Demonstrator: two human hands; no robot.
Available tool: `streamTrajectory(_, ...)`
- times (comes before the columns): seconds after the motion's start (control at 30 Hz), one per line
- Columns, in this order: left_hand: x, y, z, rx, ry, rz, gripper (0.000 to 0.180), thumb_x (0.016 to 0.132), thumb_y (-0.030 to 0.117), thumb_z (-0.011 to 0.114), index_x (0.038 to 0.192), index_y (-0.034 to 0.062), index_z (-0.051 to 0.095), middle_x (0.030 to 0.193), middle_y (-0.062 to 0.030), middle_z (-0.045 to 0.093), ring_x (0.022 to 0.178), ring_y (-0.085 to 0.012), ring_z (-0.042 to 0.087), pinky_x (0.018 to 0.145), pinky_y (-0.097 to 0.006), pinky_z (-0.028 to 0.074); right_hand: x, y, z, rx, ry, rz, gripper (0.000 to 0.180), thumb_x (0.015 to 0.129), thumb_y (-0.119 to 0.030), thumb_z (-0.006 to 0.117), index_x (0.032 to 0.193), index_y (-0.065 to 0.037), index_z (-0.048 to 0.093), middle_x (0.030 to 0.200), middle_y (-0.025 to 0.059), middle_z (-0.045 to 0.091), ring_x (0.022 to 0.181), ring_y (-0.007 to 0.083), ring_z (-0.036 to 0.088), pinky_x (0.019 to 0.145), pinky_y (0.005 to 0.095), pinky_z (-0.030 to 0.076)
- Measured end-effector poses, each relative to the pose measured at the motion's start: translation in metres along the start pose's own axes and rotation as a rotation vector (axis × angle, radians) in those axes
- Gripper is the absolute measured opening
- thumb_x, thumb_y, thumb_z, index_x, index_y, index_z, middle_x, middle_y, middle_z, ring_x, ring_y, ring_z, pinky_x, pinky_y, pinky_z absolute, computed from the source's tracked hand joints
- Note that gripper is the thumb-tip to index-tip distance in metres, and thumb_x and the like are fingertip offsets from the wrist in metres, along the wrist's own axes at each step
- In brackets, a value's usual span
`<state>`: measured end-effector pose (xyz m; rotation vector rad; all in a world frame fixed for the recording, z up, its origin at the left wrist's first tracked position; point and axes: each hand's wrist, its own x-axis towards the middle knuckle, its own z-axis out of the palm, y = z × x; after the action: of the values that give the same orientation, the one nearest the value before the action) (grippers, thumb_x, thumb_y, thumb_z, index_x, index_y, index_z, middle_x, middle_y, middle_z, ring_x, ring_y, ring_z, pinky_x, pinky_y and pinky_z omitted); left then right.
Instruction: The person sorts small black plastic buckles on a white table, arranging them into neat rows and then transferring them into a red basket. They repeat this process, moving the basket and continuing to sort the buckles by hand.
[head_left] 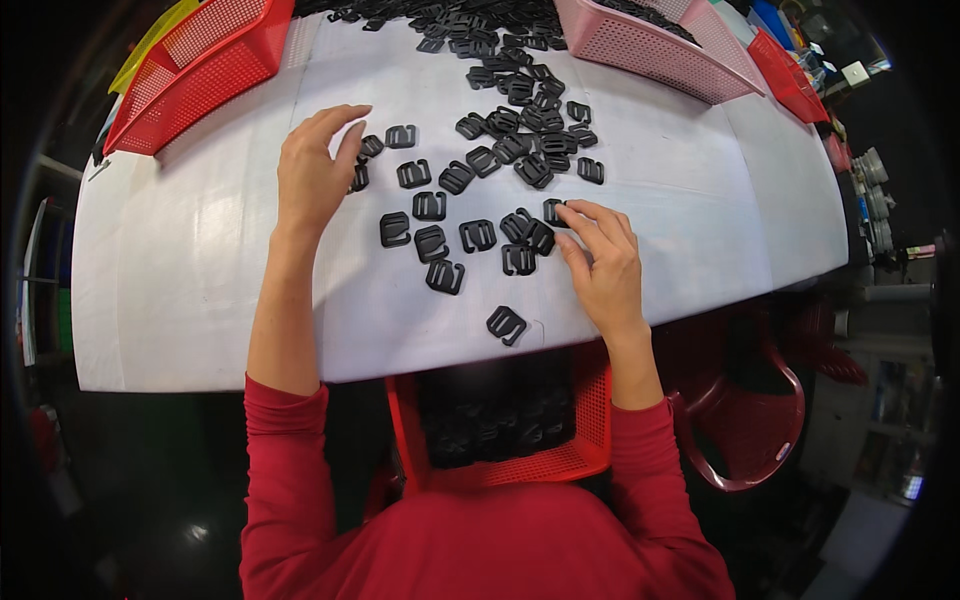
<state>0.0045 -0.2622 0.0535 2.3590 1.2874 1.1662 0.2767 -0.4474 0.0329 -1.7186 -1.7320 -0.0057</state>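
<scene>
Loose black plastic buckles, flat and slotted with a hooked side, lie scattered over the white table point(690, 190). At the left, my left hand point(315, 170) hovers with thumb and fingers apart beside a few buckles point(371, 146), one of them partly hidden by the hand. My right hand point(608, 265) is at the right of the scatter. Its fingertips touch a buckle point(552, 210), while the thumb stays apart, near a small overlapping cluster point(518, 226). One buckle point(507, 325) lies alone near the table's front edge.
A big pile of buckles point(470, 25) spreads from the far edge. Red point(215, 85) and pink point(665, 55) perforated baskets stand at the far left and far right. Below the front edge, a red basket point(590, 440) holds many black pieces. A dark red chair point(745, 430) stands to the right.
</scene>
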Motion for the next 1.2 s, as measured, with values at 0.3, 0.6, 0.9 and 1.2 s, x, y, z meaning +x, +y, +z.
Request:
streamTrajectory(0.3, -0.004, -0.014, 0.000, 0.018, 0.002, -0.113, 0.020, 0.091, 0.013, 0.061, 0.107, 0.0073, 0.071, 0.109, -0.0110, 0.070, 0.102, -0.0292, 0.065, 0.089, -0.036, 0.049, -0.017, -0.002, -0.004, -0.125, -0.015, -0.026, 0.036, 0.083, -0.024, 0.071, 0.116, -0.010, 0.069, 0.128, 0.0095, 0.059, 0.123, 0.0320, 0.050, 0.100, 0.0497, 0.037)
streamTrajectory(0.6, -0.015, -0.030, 0.040, 0.095, -0.348, 0.020, 0.051, 0.100, 0.041, 0.047, 0.142, 0.0135, 0.047, 0.147, -0.0102, 0.047, 0.143, -0.0282, 0.034, 0.116, -0.057, 0.017, -0.004, -0.019, 0.037, 0.042, -0.195, -0.090, 0.052, 0.092, -0.038, 0.062, 0.136, -0.011, 0.054, 0.145, 0.0148, 0.046, 0.137, 0.0341, 0.040, 0.113, 0.0533, 0.027)
streamTrajectory(0.9, -0.060, 0.041, 0.050, -0.096, -0.410, 0.189, 0.044, 0.095, 0.025, 0.056, 0.135, 0.0082, 0.053, 0.138, -0.0137, 0.052, 0.137, -0.0320, 0.040, 0.114, -0.050, 0.027, 0.013, -0.017, 0.053, 0.115, -0.208, -0.248, 0.056, 0.093, -0.038, 0.059, 0.133, 0.000, 0.054, 0.141, 0.0170, 0.050, 0.135, 0.0343, 0.042, 0.113, 0.0475, 0.031)
streamTrajectory(1.2, -0.175, 0.148, 0.000, -0.478, -0.454, -0.049, 0.039, 0.089, 0.006, 0.062, 0.127, 0.0032, 0.058, 0.129, -0.0202, 0.056, 0.122, -0.0336, 0.053, 0.104, -0.041, 0.041, -0.089, -0.044, -0.020, 0.310, -0.246, -0.215, 0.032, 0.086, -0.018, 0.070, 0.113, -0.001, 0.067, 0.120, 0.0170, 0.063, 0.118, 0.0340, 0.058, 0.103, 0.0445, 0.044)
